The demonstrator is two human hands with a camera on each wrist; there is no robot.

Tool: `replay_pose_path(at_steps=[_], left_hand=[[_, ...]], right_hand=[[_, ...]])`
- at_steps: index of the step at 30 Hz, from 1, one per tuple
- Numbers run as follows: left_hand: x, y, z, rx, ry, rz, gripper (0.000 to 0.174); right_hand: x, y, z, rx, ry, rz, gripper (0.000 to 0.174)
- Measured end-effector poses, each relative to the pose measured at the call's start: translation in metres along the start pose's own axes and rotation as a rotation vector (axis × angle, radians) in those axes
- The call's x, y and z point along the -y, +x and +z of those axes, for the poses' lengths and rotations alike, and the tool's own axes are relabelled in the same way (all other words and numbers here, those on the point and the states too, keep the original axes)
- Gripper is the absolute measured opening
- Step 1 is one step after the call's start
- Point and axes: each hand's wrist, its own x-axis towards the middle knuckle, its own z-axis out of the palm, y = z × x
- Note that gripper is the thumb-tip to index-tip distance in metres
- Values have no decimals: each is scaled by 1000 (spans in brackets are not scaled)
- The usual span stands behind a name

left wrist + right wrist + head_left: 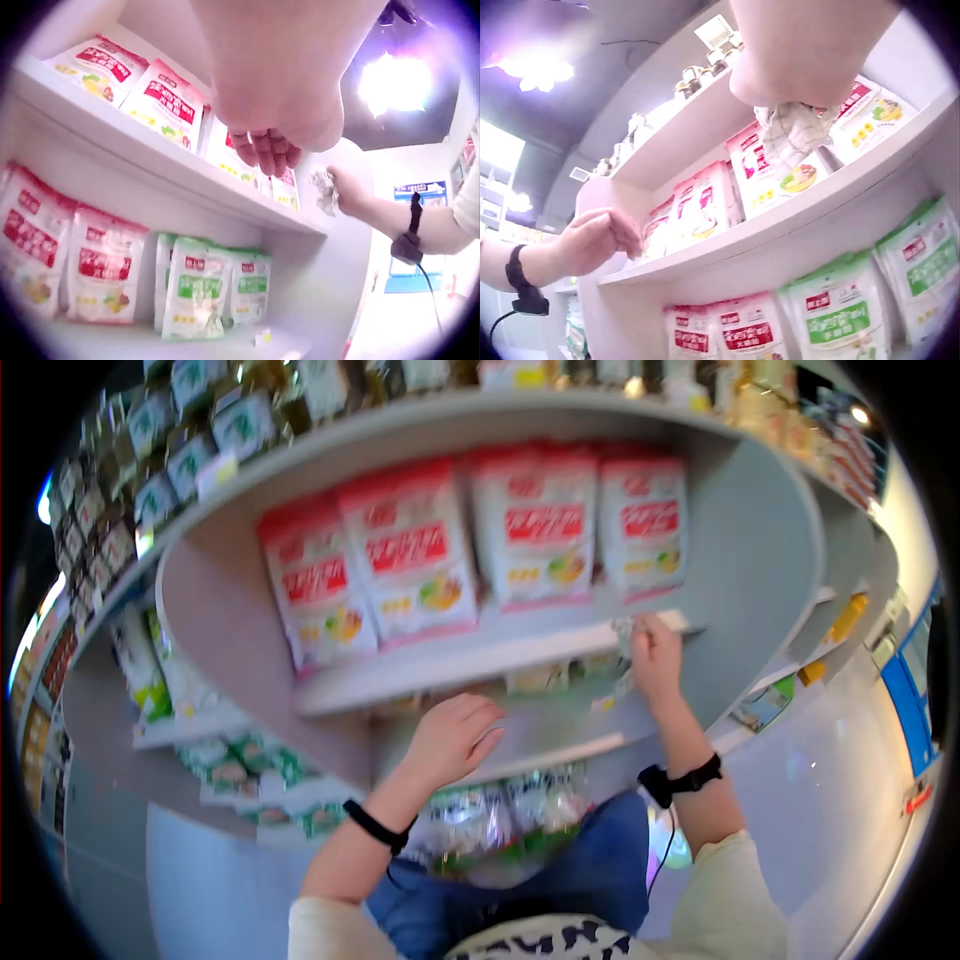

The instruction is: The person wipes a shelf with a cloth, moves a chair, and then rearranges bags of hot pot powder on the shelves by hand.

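Note:
The right hand (657, 658) grips a crumpled, pale checked cloth (791, 135) at the right end of the shelf edge (500, 660). In the right wrist view the cloth hangs below that hand, in front of the red-and-white bags (769, 169). The left hand (452, 738) hovers in front of the shelf with its fingers loosely bent and nothing in them. Four red-and-white bags (405, 555) stand upright on the shelf, behind both hands. In the left wrist view the right hand (351, 191) holds the cloth (325, 191) beside the shelf's end.
A lower shelf holds more red-and-white bags (105, 266) and green-and-white bags (196, 289). Jars (697, 75) line the shelf above. Side shelves curve away left and right, with green packets (150, 670) on the left. A small tag (262, 337) lies on the lower shelf.

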Motion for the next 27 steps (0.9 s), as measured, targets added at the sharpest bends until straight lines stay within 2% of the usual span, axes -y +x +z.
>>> replay_pose_path(at_steps=[2,5,8,9,11,12,13,14,17,19,23,27], left_hand=[[0,-44,22,296,2,-126,23],[40,-120,73,485,65,-438,27],[94,-165,93,202,47,-857,32],[122,-170,95,76,36,-959,34],[201,-181,100,-302,39,-1137,41],[217,-159,75,-273,53,-1301,44],[262,-173,87,-552,375,-1051,38],[280,-164,78,-572,420,-1095,37],[311,-139,63,-371,360,-1318,36],[322,-134,67,-248,334,-1383,35],[329,-131,77,-147,357,-1392,33],[315,-128,88,-137,410,-1292,32]], right_hand=[[28,-13,0,202,-24,-22,17],[39,-43,8,572,-64,95,25],[44,-83,14,781,-67,31,32],[47,-96,15,803,-42,77,34],[53,-117,18,840,2,159,36],[56,-122,16,874,-23,163,37],[58,-128,12,903,-51,168,37],[61,-134,9,932,-81,173,37],[62,-150,3,955,-126,211,36],[66,-152,-1,985,-159,272,35],[65,-157,-2,1007,-194,347,33],[65,-160,11,1014,-136,294,31]])
